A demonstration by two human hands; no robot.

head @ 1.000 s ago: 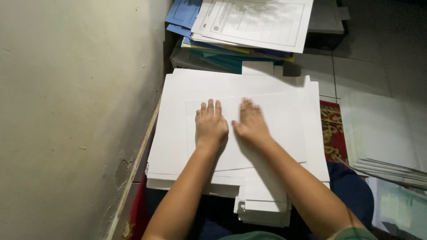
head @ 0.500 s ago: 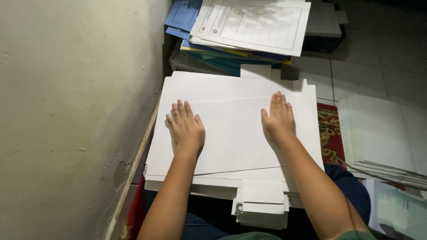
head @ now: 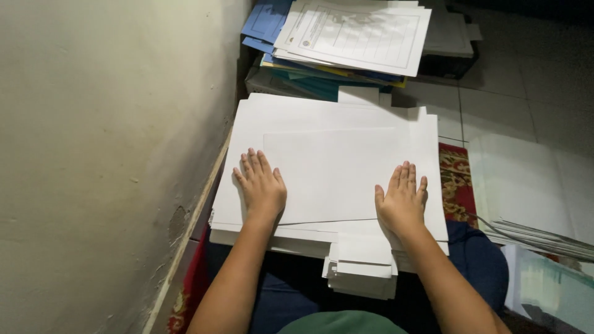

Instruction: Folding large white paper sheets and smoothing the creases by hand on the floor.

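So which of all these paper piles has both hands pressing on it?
The big stack of blank white sheets beside the wall. The left hand and right hand lie flat on it; the printed pile behind and the pile to the right go untouched.

Wall [head: 93, 154]: pale plaster along the left, chipped low down near the floor.
Printed forms [head: 359, 34]: white sheets with ruled boxes, topping a pile at the far end.
Blue folders [head: 263, 21]: under the forms, edges jutting left.
Floor tiles [head: 495, 99]: light grey, right of the pile.
Rug [head: 456, 182]: red patterned strip.
Side paper stack [head: 526, 192]: white sheets at the right, fanned edges.
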